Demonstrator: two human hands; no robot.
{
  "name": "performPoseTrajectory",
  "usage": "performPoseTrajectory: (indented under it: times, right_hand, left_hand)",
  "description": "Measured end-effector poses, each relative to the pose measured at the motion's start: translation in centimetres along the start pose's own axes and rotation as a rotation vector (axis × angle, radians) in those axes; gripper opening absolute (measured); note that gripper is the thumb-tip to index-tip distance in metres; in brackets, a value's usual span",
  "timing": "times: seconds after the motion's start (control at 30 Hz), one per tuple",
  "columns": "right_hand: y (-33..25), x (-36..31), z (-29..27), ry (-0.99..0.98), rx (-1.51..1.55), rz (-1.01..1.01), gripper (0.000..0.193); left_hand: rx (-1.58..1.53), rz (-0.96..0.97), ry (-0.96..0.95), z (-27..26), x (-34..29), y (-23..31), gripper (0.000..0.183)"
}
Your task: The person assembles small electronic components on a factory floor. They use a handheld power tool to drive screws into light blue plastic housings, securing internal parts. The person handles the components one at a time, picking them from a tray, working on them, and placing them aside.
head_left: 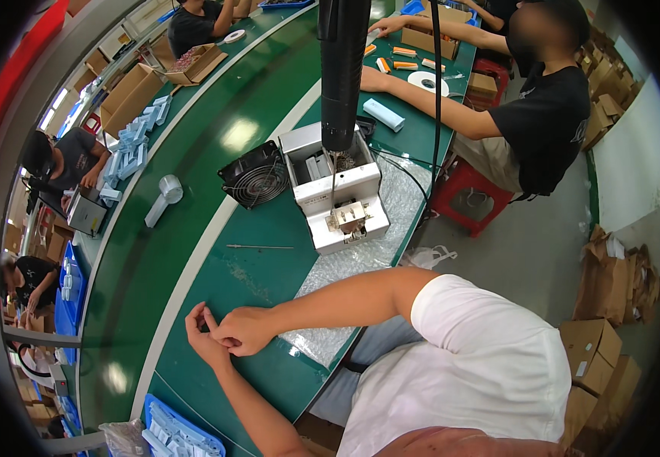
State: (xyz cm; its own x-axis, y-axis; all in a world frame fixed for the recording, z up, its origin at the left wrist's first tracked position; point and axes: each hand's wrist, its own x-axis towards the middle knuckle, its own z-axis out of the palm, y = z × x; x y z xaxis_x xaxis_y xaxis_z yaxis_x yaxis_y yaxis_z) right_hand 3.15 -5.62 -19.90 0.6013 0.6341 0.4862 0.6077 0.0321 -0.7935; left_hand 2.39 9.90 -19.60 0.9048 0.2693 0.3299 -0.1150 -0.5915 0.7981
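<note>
My left hand [205, 341] and my right hand [247, 330] meet above the green bench. The fingertips of my right hand press against the fingers of my left, both hands closed in a pinch. Anything between them is too small or hidden to name. Beyond them lies a thin metal rod [260, 247] on the bench. Farther off stands a white feeder-like machine [343, 198] with a small metal fixture [350, 218] on its front. A black electric screwdriver [337, 91] hangs upright over it, its bit reaching down by the fixture.
A black fan [258, 177] sits beside the machine, and bubble wrap [391, 206] lies under it. A blue tray [185, 438] holds light-blue plastic parts near my left elbow. A clear scoop-shaped piece [165, 199] rests on the green conveyor. A co-worker [535, 114] sits at the far right.
</note>
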Motion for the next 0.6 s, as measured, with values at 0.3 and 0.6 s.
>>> performPoseTrajectory:
  times: [0.3, 0.6]
  right_hand:
    - [-0.13, 0.12, -0.33, -0.037, 0.011, 0.027, 0.020]
    - [0.21, 0.02, -0.05, -0.036, -0.012, 0.023, 0.019]
  left_hand:
    - [-0.023, -0.027, -0.002, 0.00, 0.03, 0.27, 0.012]
    - [-0.030, -0.044, -0.019, -0.03, -0.02, 0.23, 0.013]
